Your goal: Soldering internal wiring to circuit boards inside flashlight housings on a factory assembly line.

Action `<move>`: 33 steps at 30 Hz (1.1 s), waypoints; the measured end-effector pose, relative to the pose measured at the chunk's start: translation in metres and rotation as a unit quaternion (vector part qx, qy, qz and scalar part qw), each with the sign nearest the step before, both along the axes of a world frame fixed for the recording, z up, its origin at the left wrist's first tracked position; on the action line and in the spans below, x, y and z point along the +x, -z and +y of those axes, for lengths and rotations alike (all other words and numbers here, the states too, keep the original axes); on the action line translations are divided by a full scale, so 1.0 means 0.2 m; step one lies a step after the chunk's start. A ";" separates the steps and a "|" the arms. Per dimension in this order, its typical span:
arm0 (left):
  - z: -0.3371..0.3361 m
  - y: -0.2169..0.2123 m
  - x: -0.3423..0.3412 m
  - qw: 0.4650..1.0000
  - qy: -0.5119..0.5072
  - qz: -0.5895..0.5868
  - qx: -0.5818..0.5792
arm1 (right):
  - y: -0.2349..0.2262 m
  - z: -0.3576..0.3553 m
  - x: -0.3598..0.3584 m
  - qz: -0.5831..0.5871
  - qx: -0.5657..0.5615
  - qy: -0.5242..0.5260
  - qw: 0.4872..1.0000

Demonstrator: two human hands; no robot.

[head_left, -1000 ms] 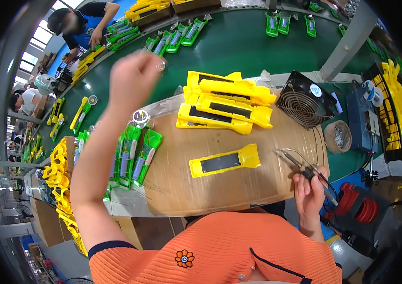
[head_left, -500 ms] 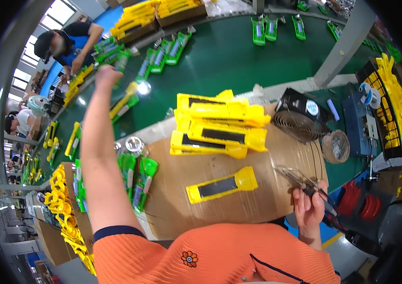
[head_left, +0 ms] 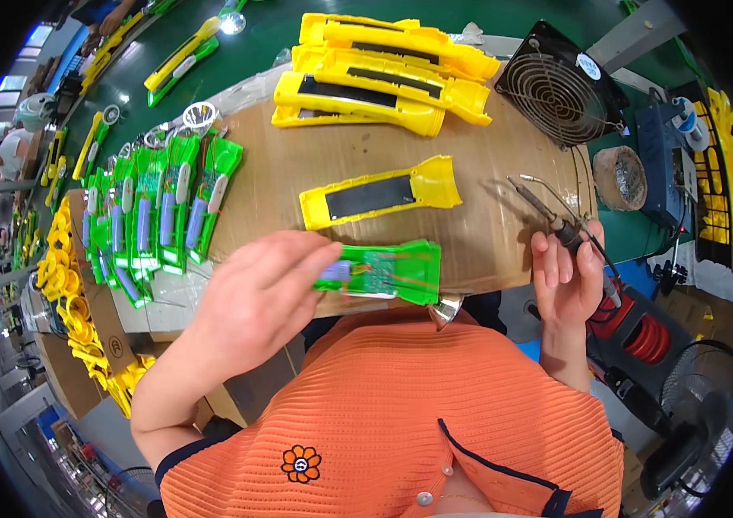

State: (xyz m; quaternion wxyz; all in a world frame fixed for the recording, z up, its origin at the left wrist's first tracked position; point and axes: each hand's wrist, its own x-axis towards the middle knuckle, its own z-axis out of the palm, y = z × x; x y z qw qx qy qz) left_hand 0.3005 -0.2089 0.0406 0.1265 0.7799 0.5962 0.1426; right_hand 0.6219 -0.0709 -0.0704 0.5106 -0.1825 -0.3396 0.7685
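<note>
L hand point(head_left: 267, 298) grips a green case point(head_left: 423, 269), batt point(head_left: 334, 271) + board point(head_left: 379, 273) already in, at the cardboard's point(head_left: 263, 198) near edge; R hand point(head_left: 569, 272) holds soldering iron point(head_left: 567, 233). Yellow case point(head_left: 436, 186) w/ black panel point(head_left: 372, 198) fitted lies beyond, unjoined.

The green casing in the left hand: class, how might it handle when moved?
The green casing looks moulded, so probably stiff. Its exposed wires could snag. The shiny reflector jutting past its lower edge might get knocked.
</note>
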 end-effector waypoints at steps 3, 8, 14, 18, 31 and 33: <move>0.01 0.12 -0.02 0.999 0.005 0.047 0.022 | -0.03 -0.01 0.00 -0.021 0.023 -0.012 0.999; -0.02 0.17 -0.05 0.996 -0.029 0.010 0.079 | -0.12 -0.10 -0.01 -0.089 0.086 -0.065 0.990; 0.00 0.30 0.00 0.973 -0.044 -0.217 0.060 | -0.15 -0.22 -0.10 -0.107 0.015 -0.175 0.979; 0.02 0.31 -0.02 0.969 -0.049 -0.240 0.037 | -0.14 -0.24 -0.17 -0.160 -0.005 -0.151 0.975; 0.07 0.31 0.01 0.986 -0.042 -0.137 0.082 | -0.18 -0.20 -0.27 -0.229 -0.003 -0.163 0.960; 0.07 0.30 0.00 0.987 -0.037 -0.137 0.081 | -0.18 -0.20 -0.28 -0.229 -0.017 -0.159 0.960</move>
